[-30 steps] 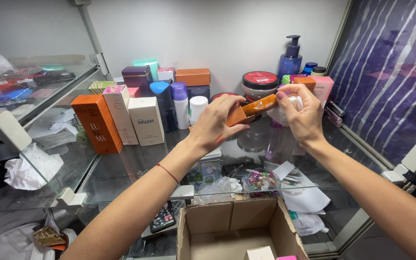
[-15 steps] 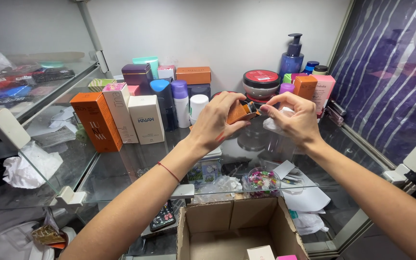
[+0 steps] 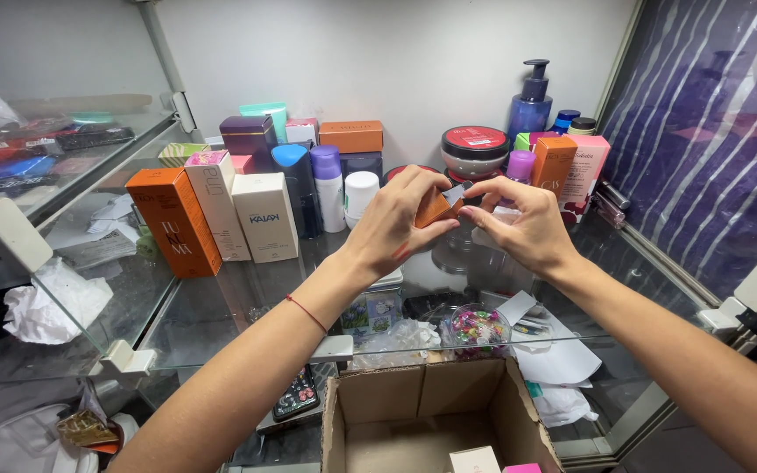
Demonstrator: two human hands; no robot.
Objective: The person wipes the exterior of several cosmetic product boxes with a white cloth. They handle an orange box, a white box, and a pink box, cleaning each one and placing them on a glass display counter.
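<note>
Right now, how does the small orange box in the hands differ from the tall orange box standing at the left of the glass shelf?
The small orange box is held in the air between the left hand and right hand; the tall orange box stands upright on the glass shelf, untouched. The held one is clearly smaller and largely hidden by fingers; the tall one shows two full faces with pale lettering. Both are orange cardboard cartons.
</note>
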